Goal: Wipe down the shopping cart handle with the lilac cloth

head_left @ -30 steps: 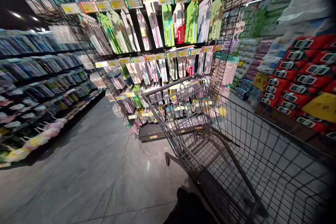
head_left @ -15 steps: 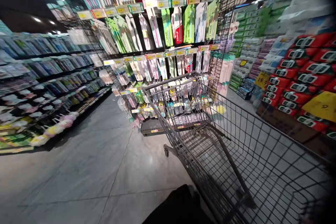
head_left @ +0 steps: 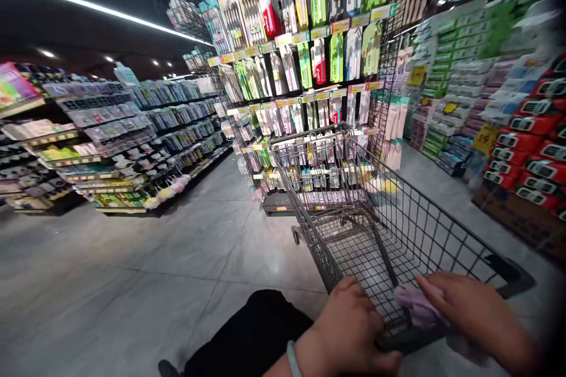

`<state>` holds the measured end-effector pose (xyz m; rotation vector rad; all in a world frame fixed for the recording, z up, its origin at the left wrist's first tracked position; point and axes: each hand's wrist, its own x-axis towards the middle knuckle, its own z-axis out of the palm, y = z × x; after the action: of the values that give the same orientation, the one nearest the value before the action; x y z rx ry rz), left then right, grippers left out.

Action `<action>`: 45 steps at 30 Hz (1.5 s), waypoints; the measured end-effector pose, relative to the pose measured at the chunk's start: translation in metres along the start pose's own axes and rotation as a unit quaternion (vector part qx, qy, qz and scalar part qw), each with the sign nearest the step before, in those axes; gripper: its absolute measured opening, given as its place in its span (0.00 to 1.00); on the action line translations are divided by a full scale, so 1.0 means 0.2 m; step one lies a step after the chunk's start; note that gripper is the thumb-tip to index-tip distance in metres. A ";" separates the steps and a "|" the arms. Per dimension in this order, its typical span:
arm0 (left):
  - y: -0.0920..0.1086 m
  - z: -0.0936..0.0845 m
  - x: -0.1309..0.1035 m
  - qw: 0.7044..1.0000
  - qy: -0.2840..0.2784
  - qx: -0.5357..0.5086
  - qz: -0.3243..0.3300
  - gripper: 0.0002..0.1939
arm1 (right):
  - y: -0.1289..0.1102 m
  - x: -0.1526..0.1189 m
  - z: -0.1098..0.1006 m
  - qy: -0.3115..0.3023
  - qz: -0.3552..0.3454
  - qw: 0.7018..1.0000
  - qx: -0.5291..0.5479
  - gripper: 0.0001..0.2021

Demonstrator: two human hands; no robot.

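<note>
A dark wire shopping cart stands in front of me, its basket stretching toward a shelf rack. My left hand, with a pale bangle on the wrist, is closed at the left end of the cart handle; its fingers curl at the bar and are partly hidden. A crumpled lilac cloth is in my right hand, which is closed on it beside the right part of the handle. The right fingertips are blurred and partly hidden.
Ahead stands a rack hung with toothbrush-like packets. Further shelves line the left, beyond grey tiled floor. Red-and-white packs are stacked on the right. My dark-clothed leg is beside the cart.
Both hands have come into view at the cart handle, the lilac cloth with the right one. The view has shifted left and upward, showing more shelves and the cart's near end.
</note>
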<state>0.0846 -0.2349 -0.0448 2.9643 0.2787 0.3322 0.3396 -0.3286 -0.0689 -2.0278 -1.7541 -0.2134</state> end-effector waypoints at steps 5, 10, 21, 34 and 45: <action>-0.02 -0.10 -0.07 0.999 -0.011 0.033 -0.005 0.21 | -0.33 -0.02 0.02 -0.025 -0.060 0.998 -0.023 0.22; 0.00 -0.18 -0.17 0.996 -0.011 0.073 -0.059 0.18 | -0.49 0.04 0.01 -0.072 -0.044 0.996 -0.016 0.23; 0.00 -0.22 -0.46 0.946 -0.016 0.147 -0.288 0.10 | -0.93 0.14 0.05 -0.143 -0.150 0.975 0.083 0.11; -0.30 -0.37 -0.80 0.883 -0.013 0.186 -0.431 0.23 | -1.19 0.16 0.23 -0.072 -0.287 0.950 0.101 0.11; -0.19 -0.21 -0.53 0.799 0.120 0.080 -0.584 0.33 | -0.83 0.48 0.05 -0.229 -0.328 0.905 0.146 0.09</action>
<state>-0.0325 -0.2142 -0.0322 2.2373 2.0557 0.4816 0.1942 -0.2228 -0.0023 -1.2756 -2.5392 0.3407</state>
